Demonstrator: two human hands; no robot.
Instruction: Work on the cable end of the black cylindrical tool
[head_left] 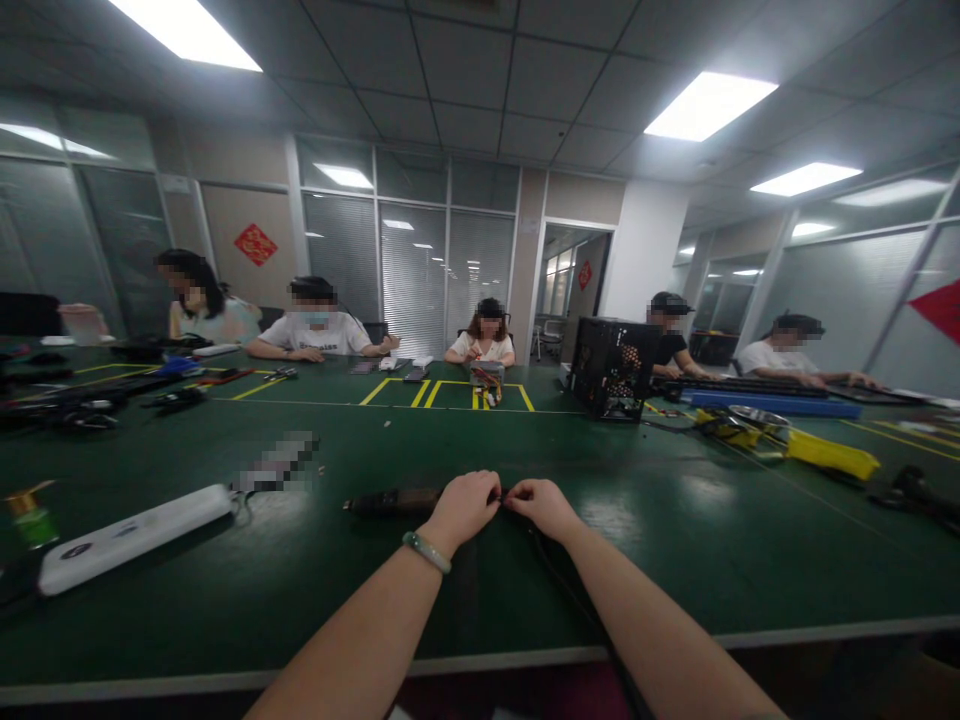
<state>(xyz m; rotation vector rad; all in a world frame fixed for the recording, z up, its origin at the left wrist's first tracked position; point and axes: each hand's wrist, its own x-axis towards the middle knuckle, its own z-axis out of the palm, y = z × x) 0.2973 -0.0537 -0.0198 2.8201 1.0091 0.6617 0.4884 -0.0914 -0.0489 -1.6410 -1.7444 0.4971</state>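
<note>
My left hand [466, 508] is closed around the right end of a dark, rod-shaped tool [390, 500] that lies on the green table [300, 560]. A green bangle [426, 551] sits on that wrist. Right beside it, my right hand [544, 506] pinches something small and dark that I cannot make out. The two hands almost touch. A thin black cable [559, 585] runs from under my right hand back toward the table's near edge.
A white power strip [135, 535] lies at the left, with a small green spool [30, 512] beyond it. A black computer case [613, 366] stands mid-right; yellow tools [829, 452] lie at the right. Several people sit working along the far side.
</note>
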